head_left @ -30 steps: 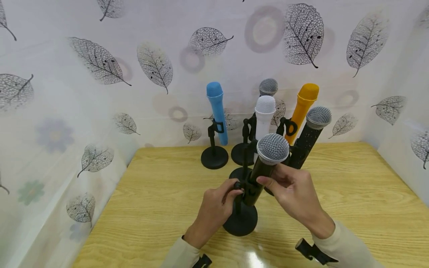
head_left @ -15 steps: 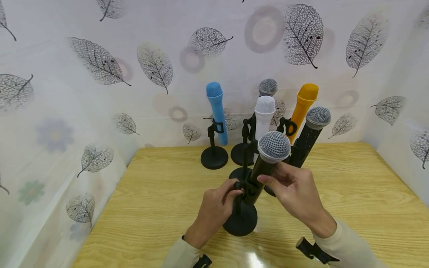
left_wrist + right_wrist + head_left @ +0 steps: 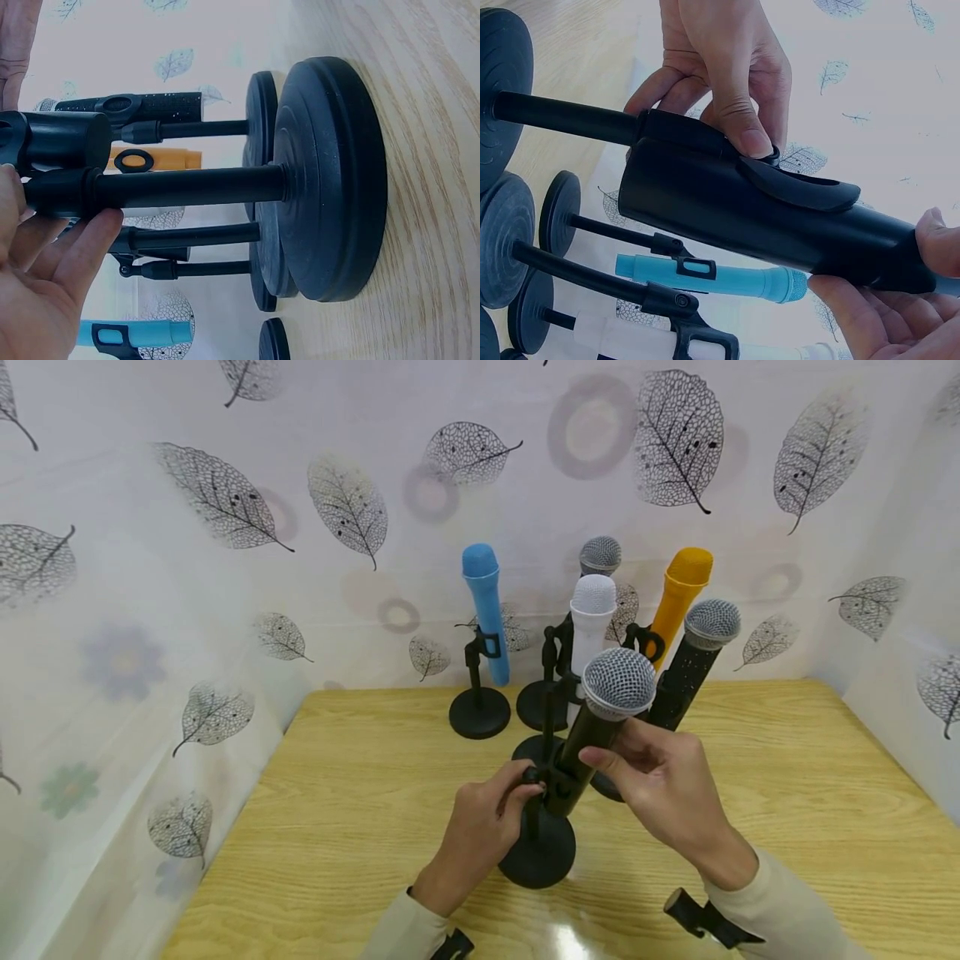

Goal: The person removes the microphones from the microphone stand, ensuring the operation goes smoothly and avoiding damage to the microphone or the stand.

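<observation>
A black microphone (image 3: pixel 618 683) with a silver mesh head leans up and to the right in the clip (image 3: pixel 810 184) of a black desk stand (image 3: pixel 330 180). Its round base rests on the wooden table. My left hand (image 3: pixel 480 827) pinches the stand at the joint beneath the clip, thumb and fingers around it. Higher up, my right hand (image 3: pixel 671 789) grips the microphone's handle between thumb and fingers, just under the head. In the right wrist view the handle's lower end (image 3: pixel 641 184) extends below the clip, alongside the pole.
Behind stand more microphones on black stands: blue (image 3: pixel 487 618) at the left, white (image 3: pixel 592 610) in the middle, yellow (image 3: pixel 678 593) and speckled black (image 3: pixel 684 681) at the right. Another silver-headed microphone (image 3: pixel 600 556) is partly hidden behind the white one. A leaf-patterned cloth (image 3: pixel 375 410) backs the table (image 3: pixel 322 843).
My right hand and the microphone's head have shifted slightly up and to the right, the handle sliding a little up through the clip. My left hand and the stand's base stay in place.
</observation>
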### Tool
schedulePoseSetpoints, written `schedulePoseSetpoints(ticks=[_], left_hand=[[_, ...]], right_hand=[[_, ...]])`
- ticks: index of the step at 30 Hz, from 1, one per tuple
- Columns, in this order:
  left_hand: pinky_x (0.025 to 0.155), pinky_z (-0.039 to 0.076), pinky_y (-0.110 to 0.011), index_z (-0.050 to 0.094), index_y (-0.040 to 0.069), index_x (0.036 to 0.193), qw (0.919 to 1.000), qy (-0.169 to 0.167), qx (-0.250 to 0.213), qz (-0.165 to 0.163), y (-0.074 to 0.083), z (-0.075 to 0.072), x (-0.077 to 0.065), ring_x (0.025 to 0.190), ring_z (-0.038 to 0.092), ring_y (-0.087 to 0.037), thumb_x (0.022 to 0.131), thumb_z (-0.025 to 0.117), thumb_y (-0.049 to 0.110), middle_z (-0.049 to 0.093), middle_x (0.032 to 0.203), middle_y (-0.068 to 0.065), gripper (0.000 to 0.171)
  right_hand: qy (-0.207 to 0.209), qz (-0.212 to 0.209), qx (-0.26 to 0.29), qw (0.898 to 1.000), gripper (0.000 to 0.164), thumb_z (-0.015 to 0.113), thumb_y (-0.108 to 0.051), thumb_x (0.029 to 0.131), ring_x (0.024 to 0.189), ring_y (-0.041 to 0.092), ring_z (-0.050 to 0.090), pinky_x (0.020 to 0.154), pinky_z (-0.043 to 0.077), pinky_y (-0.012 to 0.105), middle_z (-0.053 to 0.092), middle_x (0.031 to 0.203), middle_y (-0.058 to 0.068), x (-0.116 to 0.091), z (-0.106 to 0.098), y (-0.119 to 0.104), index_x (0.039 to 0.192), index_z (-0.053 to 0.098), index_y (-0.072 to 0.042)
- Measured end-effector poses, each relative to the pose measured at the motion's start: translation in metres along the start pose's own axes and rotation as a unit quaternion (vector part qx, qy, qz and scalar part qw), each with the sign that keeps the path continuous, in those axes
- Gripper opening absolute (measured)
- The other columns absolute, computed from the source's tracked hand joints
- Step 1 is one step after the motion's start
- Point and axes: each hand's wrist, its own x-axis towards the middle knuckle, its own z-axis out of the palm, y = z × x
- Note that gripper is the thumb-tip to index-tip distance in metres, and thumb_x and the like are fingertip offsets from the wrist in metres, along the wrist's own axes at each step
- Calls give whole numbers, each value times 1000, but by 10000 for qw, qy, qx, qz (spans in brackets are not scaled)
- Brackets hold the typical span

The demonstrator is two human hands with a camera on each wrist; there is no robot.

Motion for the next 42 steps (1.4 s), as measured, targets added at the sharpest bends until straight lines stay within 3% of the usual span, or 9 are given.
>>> schedulePoseSetpoints(ticks=[42], left_hand=[[46, 31, -12, 64, 11, 113, 9999, 51, 100, 74, 0, 1, 0, 48, 30, 6, 101, 63, 15, 42, 63, 9, 13]], right_hand=[[73, 92, -184, 9998, 24, 80, 11, 79, 76, 2, 72, 65, 56, 19, 77, 88, 8, 7, -8, -8, 101, 74, 3]])
